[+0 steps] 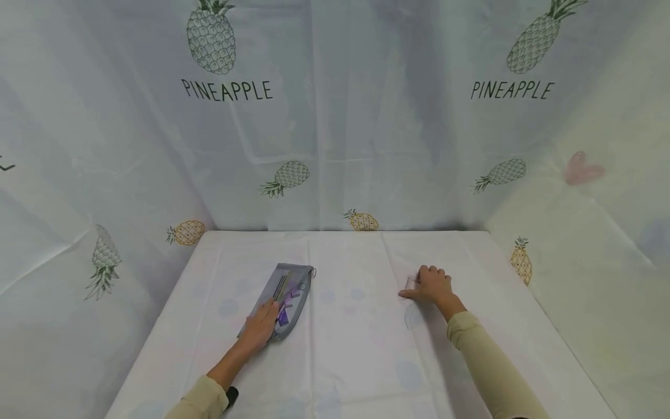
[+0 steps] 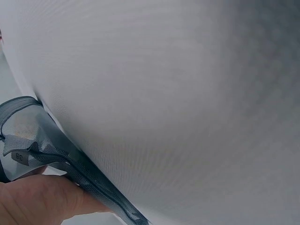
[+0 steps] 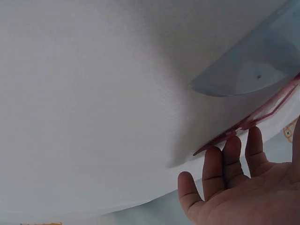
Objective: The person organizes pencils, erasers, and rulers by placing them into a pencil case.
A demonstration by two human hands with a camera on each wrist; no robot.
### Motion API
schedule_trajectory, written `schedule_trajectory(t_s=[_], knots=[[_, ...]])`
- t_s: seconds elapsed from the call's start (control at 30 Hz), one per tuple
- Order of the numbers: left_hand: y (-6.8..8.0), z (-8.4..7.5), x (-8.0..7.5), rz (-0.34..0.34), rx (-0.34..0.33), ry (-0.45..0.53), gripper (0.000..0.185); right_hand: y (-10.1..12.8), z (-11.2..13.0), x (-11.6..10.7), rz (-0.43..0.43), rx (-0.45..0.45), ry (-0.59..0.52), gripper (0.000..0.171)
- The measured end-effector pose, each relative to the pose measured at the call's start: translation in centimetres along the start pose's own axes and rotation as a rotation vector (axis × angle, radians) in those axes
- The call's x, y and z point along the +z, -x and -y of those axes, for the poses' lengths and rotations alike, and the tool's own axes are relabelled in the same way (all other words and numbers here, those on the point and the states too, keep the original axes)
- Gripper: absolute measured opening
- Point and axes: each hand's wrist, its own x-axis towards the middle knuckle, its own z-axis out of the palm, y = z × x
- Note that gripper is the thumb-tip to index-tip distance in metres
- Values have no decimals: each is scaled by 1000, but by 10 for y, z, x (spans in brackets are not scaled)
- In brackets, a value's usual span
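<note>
The left hand (image 1: 260,330) lies flat on the near end of a grey mesh zip pouch (image 1: 285,298) with purple pieces and thin rods inside, apparently pinning it to the white tablecloth (image 1: 356,361); its fingers look straight and together. At three o'clock from the pouch, well apart, the right hand (image 1: 432,286) rests on a clear plastic sheet with a red edge (image 3: 253,119), fingers extended and touching its rim. The sheet's outline is hard to make out from the head view, and both wrist views are mostly cloth.

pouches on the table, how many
1: a grey mesh pouch left of centre on the table, under the left hand. The right hand touches a clear flat thing, not plainly a pouch.
</note>
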Motion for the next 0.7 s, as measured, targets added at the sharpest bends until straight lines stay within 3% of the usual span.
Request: schedule_trajectory(t_s=[0.27,0.5,0.7], knots=[[0,-1,1,6,21,-4,67,6,-19,-3,11,62,-90,71],[0,-2,2,6,25,-20,65,8,-43,-4,51,21,-332,52],[2,-1,1,4,50,4,65,10,-55,-3,20,-28,-403,42]])
